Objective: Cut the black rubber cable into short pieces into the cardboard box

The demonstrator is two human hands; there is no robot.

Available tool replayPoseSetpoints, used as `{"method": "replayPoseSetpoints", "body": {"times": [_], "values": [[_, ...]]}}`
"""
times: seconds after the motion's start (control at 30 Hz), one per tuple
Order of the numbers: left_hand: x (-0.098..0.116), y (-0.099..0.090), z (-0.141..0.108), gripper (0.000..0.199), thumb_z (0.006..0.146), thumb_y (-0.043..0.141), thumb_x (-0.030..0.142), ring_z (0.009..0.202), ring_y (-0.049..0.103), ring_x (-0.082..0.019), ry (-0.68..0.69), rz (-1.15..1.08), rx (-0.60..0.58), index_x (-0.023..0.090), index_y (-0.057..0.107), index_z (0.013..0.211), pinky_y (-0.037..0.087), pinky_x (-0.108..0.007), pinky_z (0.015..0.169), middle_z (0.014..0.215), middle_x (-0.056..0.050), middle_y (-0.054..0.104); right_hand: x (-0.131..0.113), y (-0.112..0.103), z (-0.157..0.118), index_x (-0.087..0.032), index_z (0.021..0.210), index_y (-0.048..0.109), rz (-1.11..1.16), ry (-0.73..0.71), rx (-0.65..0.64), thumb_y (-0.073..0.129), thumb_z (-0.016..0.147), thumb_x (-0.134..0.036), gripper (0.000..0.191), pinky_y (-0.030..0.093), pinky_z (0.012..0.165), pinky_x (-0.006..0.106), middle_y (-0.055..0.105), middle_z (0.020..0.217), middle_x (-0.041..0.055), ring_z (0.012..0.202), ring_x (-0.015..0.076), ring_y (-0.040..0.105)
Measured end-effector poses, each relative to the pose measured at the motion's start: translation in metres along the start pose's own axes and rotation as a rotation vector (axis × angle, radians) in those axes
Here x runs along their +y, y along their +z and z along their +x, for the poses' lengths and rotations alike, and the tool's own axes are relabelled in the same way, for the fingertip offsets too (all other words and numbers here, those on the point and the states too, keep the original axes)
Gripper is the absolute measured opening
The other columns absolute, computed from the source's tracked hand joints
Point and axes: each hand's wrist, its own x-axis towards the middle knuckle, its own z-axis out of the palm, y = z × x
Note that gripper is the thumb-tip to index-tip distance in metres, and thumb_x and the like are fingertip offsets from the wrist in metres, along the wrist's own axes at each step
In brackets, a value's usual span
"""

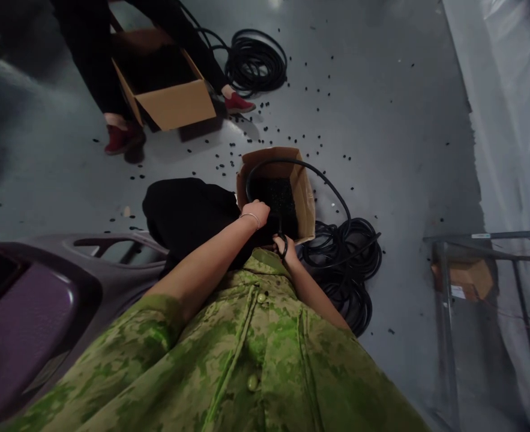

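My left hand (255, 211), with a thin bracelet at its wrist, is closed around a black hose (301, 162) over the near left side of an open cardboard box (304, 198). From there the hose arcs over the box and down to the coils on the right. Close to my body, my right hand (285, 245) is closed on a dark tool with a looped handle (284, 251); its working end is hard to make out against the box's contents. Many small black pieces (278, 195) fill the box.
Coiled black hose (359, 252) lies right of the box. Black pieces are scattered on the grey floor (382, 120). Ahead, another person in red shoes (239, 103) sits over a bigger cardboard box (174, 105), near another hose coil (258, 60). A purple-grey chair (80, 282) stands left, a metal frame (447, 300) right.
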Motion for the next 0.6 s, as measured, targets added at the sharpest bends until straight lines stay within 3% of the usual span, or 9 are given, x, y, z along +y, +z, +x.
{"method": "replayPoseSetpoints", "body": {"times": [0.17, 0.33, 0.6], "values": [[0.0012, -0.0039, -0.0023, 0.035, 0.091, 0.054, 0.016, 0.123, 0.057, -0.029, -0.011, 0.0, 0.011, 0.016, 0.074, 0.12, 0.052, -0.032, 0.096, 0.126, -0.016, 0.069, -0.0012, -0.0071, -0.0099, -0.02, 0.089, 0.071, -0.027, -0.117, -0.046, 0.062, 0.076, -0.035, 0.022, 0.05, 0.068, 0.027, 0.07, 0.072, -0.0008, 0.072, 0.0192, 0.066], [0.0021, -0.0055, -0.0043, 0.035, 0.091, 0.052, 0.014, 0.121, 0.058, -0.03, -0.012, 0.0, 0.012, 0.015, 0.075, 0.118, 0.053, -0.034, 0.094, 0.124, -0.018, 0.069, -0.0044, -0.0089, -0.0112, -0.021, 0.088, 0.072, -0.105, -0.156, -0.062, 0.063, 0.074, -0.029, 0.018, 0.051, 0.086, 0.033, 0.074, 0.089, 0.0008, 0.089, 0.0221, 0.068], [0.0049, -0.0052, -0.0065, 0.035, 0.093, 0.051, 0.015, 0.121, 0.058, -0.028, 0.049, 0.029, 0.0, 0.017, 0.075, 0.118, 0.051, -0.031, 0.094, 0.124, -0.015, 0.07, -0.0068, -0.0082, -0.0068, -0.02, 0.094, 0.071, -0.099, -0.125, -0.097, 0.063, 0.074, -0.03, 0.023, 0.051, 0.078, 0.03, 0.073, 0.087, 0.0, 0.084, 0.0206, 0.067]]}}
